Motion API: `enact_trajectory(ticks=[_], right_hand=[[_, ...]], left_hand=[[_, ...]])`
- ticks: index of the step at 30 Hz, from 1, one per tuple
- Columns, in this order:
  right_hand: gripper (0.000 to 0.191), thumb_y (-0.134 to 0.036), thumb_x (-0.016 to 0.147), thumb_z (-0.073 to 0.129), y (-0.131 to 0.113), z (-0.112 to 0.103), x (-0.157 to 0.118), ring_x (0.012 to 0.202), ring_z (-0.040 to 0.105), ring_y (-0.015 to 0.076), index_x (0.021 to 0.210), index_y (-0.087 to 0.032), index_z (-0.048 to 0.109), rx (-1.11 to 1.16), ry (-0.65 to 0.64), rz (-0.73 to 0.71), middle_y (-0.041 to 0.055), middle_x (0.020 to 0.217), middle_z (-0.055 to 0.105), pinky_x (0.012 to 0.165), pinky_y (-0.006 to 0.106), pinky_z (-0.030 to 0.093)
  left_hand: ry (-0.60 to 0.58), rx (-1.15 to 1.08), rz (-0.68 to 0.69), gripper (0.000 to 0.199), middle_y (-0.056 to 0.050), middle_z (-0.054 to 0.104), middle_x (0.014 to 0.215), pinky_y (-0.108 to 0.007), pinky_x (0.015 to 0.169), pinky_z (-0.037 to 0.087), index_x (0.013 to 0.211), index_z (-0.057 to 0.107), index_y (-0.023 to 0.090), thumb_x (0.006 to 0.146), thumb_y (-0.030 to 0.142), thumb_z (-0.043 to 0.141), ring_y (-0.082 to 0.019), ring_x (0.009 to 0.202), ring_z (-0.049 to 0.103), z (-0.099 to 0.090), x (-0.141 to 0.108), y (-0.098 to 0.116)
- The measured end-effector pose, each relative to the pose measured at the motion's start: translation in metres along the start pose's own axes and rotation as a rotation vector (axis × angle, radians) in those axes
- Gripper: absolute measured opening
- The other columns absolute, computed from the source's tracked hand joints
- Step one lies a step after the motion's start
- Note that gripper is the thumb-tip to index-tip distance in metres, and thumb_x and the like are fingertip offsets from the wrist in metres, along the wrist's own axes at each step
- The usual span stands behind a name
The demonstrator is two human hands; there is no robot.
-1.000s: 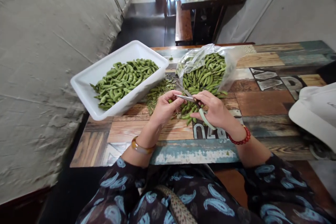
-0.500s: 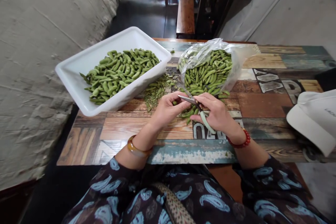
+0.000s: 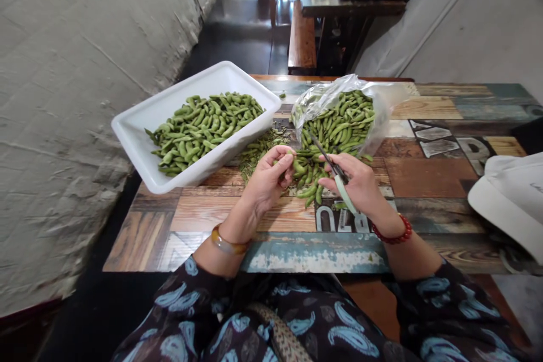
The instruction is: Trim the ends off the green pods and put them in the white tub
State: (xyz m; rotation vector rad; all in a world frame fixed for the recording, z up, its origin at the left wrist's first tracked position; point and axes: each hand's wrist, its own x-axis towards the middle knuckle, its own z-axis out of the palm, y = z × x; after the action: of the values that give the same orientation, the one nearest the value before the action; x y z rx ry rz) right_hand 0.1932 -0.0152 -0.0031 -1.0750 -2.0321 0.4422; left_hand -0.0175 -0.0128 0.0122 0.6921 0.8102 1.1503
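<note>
Between the thumb and fingers of my left hand (image 3: 271, 175) is a green soybean pod (image 3: 290, 153), mostly covered by the fingers. My right hand (image 3: 355, 182) is closed round a pair of scissors (image 3: 344, 191) with pale green handles, their blades pointing up and left. Loose pods (image 3: 311, 181) lie on the table between the two hands. Just beyond them, a clear plastic bag (image 3: 382, 119) spills more pods toward me. A heap of small green trimmings (image 3: 254, 155) sits behind my left hand, partly hidden by it.
A white plastic tub (image 3: 139, 167) holding many pods stands at the left on the patchwork-patterned wooden table (image 3: 203, 212). At the right edge rests a white cap (image 3: 504, 198). A rough wall (image 3: 85, 56) runs along the left. Farther off are a bench (image 3: 302, 39) and another table (image 3: 318, 5).
The scissors and my right hand have moved right, away from my left hand; the blades, earlier across the left fingertips, now stand apart from them. The camera view has tilted up slightly.
</note>
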Motion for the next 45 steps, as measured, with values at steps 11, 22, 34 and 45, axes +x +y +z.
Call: enact_trajectory(ticks=[11,22,34,45], right_hand=[[0.050,-0.039,0.083,0.075,-0.0036,0.0029,-0.0043,0.081,0.062,0.0219,0.127,-0.021,0.058,-0.003,-0.080,-0.083,0.0108,0.105,0.065,0.070,0.037,0.058],[0.052,-0.036,0.084,0.074,-0.0067,0.0011,-0.0042,0.091,0.064,0.0247,0.132,-0.024,0.057,-0.031,-0.142,-0.105,0.0106,0.107,0.064,0.079,0.039,0.057],[0.047,-0.036,0.085,0.074,-0.0044,0.0018,-0.0046,0.082,0.063,0.0219,0.128,-0.025,0.059,0.015,-0.132,-0.121,0.0089,0.102,0.066,0.070,0.035,0.056],[0.041,-0.040,0.084,0.074,-0.0069,-0.0018,-0.0031,0.078,0.063,0.0213,0.119,-0.021,0.063,0.001,-0.113,-0.072,0.0072,0.093,0.066,0.069,0.034,0.055]], left_hand=[[0.012,-0.082,-0.043,0.040,0.004,0.061,0.067,-0.015,0.042,0.028,0.084,0.058,0.016,0.061,0.028,0.089,-0.004,0.050,0.048,0.0032,0.0002,-0.0010],[-0.052,0.010,-0.016,0.040,0.004,0.057,0.065,-0.018,0.047,0.030,0.079,0.057,0.015,0.060,0.030,0.090,-0.004,0.051,0.045,0.0052,-0.0035,-0.0041],[-0.073,0.037,0.046,0.042,0.003,0.057,0.075,-0.018,0.050,0.032,0.084,0.054,0.016,0.063,0.029,0.088,-0.004,0.055,0.043,0.0064,-0.0050,-0.0033],[-0.083,0.026,0.048,0.041,0.003,0.055,0.079,-0.016,0.050,0.033,0.089,0.055,0.017,0.064,0.026,0.087,-0.003,0.057,0.044,0.0041,-0.0037,-0.0032]])
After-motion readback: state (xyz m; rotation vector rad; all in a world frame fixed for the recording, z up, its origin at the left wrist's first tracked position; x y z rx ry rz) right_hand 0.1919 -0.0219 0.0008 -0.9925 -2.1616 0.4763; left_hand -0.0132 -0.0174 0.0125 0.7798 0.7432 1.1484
